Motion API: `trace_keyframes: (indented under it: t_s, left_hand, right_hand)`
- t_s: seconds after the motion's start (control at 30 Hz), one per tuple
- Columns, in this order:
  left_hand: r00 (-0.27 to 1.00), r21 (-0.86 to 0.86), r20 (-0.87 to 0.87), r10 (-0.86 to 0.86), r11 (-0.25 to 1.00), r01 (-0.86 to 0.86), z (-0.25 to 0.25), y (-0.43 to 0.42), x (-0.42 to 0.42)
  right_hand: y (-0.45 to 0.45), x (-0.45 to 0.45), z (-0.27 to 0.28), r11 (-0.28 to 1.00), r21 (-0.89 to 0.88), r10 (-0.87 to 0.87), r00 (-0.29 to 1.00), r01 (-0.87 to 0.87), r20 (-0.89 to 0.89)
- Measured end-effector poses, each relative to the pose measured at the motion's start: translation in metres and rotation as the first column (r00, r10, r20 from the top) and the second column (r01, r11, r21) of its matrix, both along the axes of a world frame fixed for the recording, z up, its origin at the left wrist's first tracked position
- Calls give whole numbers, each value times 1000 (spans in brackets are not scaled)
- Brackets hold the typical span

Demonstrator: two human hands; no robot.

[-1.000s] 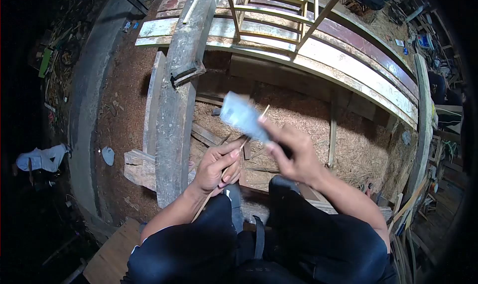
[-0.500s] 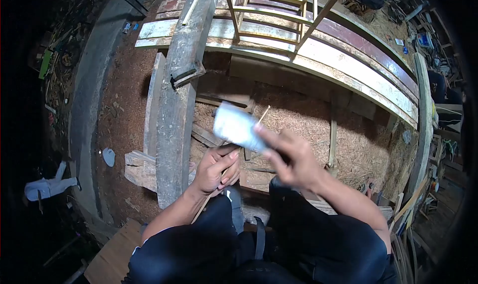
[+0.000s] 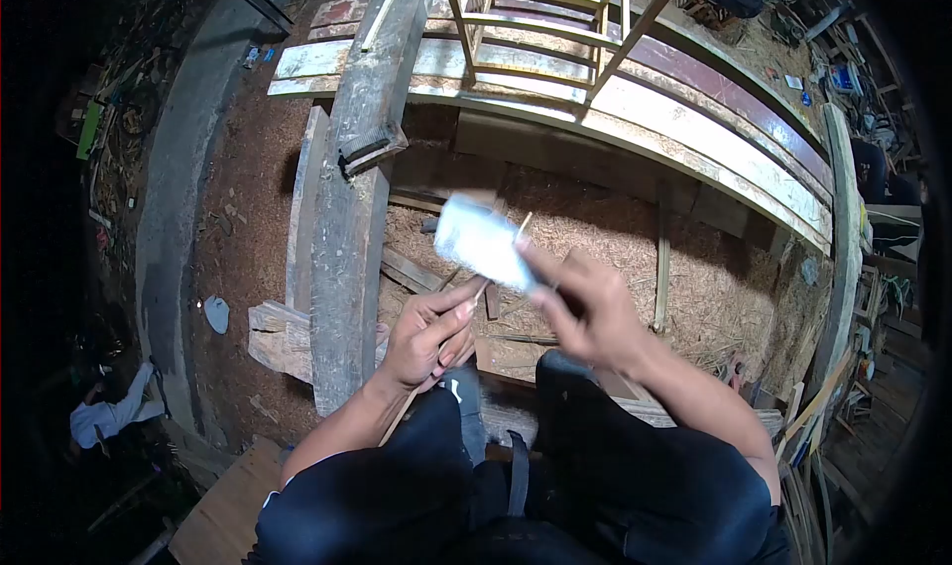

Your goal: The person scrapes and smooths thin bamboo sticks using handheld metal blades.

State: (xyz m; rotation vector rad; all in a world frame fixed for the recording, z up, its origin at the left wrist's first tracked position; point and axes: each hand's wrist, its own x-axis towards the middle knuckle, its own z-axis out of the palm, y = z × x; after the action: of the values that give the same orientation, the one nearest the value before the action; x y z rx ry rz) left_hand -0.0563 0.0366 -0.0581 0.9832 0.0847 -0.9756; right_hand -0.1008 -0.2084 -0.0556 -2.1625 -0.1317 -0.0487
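Observation:
My left hand [image 3: 433, 339] is closed around a thin wooden stick [image 3: 400, 413], which slants up from beside my left thigh to a tip beyond my right fingers. My right hand [image 3: 592, 305], smeared by motion, grips a flat pale rectangular piece [image 3: 479, 241] at its right end. That piece lies across the upper part of the stick, just above my left fingertips. Blur hides whether it is a sheet or a blade, and part of the stick is covered by it.
A grey wooden beam [image 3: 347, 218] runs along my left, with a dark brush-like block [image 3: 372, 149] on it. Ahead, long planks [image 3: 684, 119] carry a slatted wooden frame [image 3: 540, 25]. Shavings [image 3: 595, 238] cover the ground. A person in a pale shirt [image 3: 111, 416] is at far left.
My right hand and the pale piece have shifted slightly up and to the right. My left hand stays nearly still on the stick. The person at far left has changed posture.

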Motion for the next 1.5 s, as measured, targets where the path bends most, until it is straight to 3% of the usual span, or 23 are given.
trace_keyframes:
  t_s: [0.03, 0.07, 0.1, 0.17, 0.2, 0.23, 0.3, 0.5, 0.57, 0.7, 0.8, 0.9, 0.97, 1.03, 1.1, 1.13, 1.17, 1.2, 1.27, 1.33, 1.5]
  left_hand:
    - [1000, 9, 0, -15, 1000, 15, -1, 0, 1]
    - [999, -40, 17, -37, 998, 38, -2, 2, -2]
    - [999, -42, 20, -38, 998, 38, -1, 2, -1]
    - [997, -19, 58, -59, 998, 60, 2, 4, 0]
    - [998, -33, 37, -41, 999, 42, 1, 5, 0]
    - [999, -34, 36, -39, 999, 40, 2, 4, 0]
    - [992, 30, 97, -75, 997, 73, 4, 1, -1]
    - [961, 148, 242, -135, 984, 101, 6, -3, -4]
    - [951, 182, 271, -149, 978, 102, 9, -5, -4]
    - [924, 272, 330, -195, 957, 104, 11, -6, -5]
    - [900, 273, 380, -215, 955, 113, 10, -4, -4]
    - [909, 314, 350, -227, 943, 114, 11, -8, -4]
    - [904, 321, 348, -250, 937, 136, 8, -7, -3]
    - [898, 330, 346, -272, 931, 155, 8, -7, -3]
    - [914, 330, 331, -235, 936, 122, 10, -10, -1]
    - [914, 330, 332, -232, 936, 118, 9, -9, -1]
    - [919, 344, 320, -231, 932, 114, 7, -8, -1]
    - [923, 358, 309, -229, 927, 110, 6, -7, 0]
    - [939, 340, 281, -200, 935, 97, 7, -8, 0]
    - [953, 322, 251, -172, 943, 86, 9, -9, 1]
    - [957, 263, 260, -130, 963, 60, 11, -9, 2]
  right_hand:
    - [-6, 8, -13, 989, 77, -130, 990, 125, 60]
    - [-13, 16, -19, 947, 174, -270, 962, 270, -23]
    - [-21, 20, 2, 934, 62, -337, 924, 353, -183]
    - [-26, 21, 4, 874, 246, -374, 903, 419, -210]
    - [-30, 21, 4, 803, 395, -335, 886, 446, -320]
    - [-29, 20, 8, 651, 568, -279, 855, 503, -438]
    - [-20, 19, 20, 588, 552, -258, 785, 590, -564]
    - [-8, 23, 18, 526, 684, -143, 846, 505, -514]
    - [-11, 22, 18, 680, 585, -108, 849, 442, -517]
    - [-6, 22, 19, 718, 552, -118, 855, 425, -505]
    - [-6, 19, 14, 693, 565, -139, 852, 447, -505]
    - [-7, 19, 15, 590, 645, -160, 853, 486, -497]
    - [-10, 23, 20, 444, 686, -283, 817, 576, -503]
    - [-16, 20, 13, 478, 682, -273, 832, 554, -484]
    - [-16, 18, 14, 582, 562, -327, 801, 589, -501]
    - [-18, 16, 15, 712, 522, -300, 876, 469, -378]
    - [-15, 12, 22, 735, 517, -268, 889, 438, -372]
    - [-16, 8, 17, 838, 407, -244, 916, 365, -319]
    - [-16, 5, 12, 917, 283, -207, 941, 282, -269]
    - [-10, 6, 12, 994, -27, -101, 995, 102, 23]
    - [-2, 7, 6, 996, 27, -92, 993, 91, 79]
